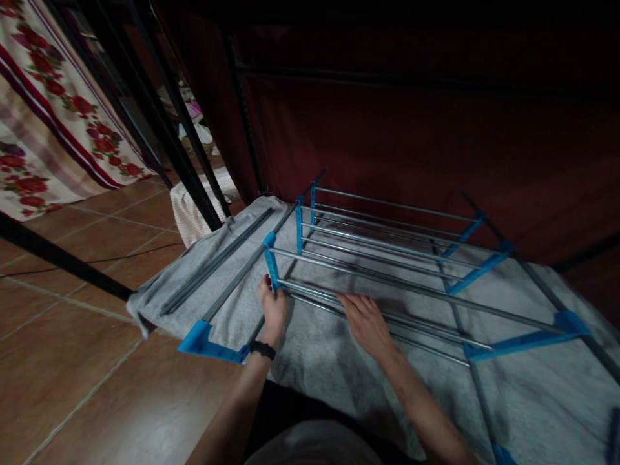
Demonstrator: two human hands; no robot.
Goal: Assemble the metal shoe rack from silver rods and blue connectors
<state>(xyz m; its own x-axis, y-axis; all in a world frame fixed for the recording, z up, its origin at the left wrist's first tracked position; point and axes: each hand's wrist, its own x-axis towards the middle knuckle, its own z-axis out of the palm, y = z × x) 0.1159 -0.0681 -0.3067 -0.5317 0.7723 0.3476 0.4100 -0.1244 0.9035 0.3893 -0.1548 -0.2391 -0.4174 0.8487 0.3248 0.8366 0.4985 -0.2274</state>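
Observation:
A partly assembled rack of grey metal tubes and blue plastic brackets, resembling a drying rack, lies before me. My left hand (274,309), with a black band at the wrist, is closed around the lower end of a blue bracket (271,261) on the rack's left side. Thin metal rods (310,290) run rightward from that bracket. Over these rods my right hand (365,321) is curled, fingers together; its thumb is hidden. Another blue bracket (526,342) joins the rods at the right. Nearer me on the left, a blue corner bracket (213,349) links two tubes.
Grey cloth (310,374) lies under the rack. Loose grey tubes (217,261) rest on its left part. Black metal posts (155,116) rise at the left, above a tiled floor (87,323). A dark red cloth (387,142) hangs behind; a floral curtain (62,103) hangs far left.

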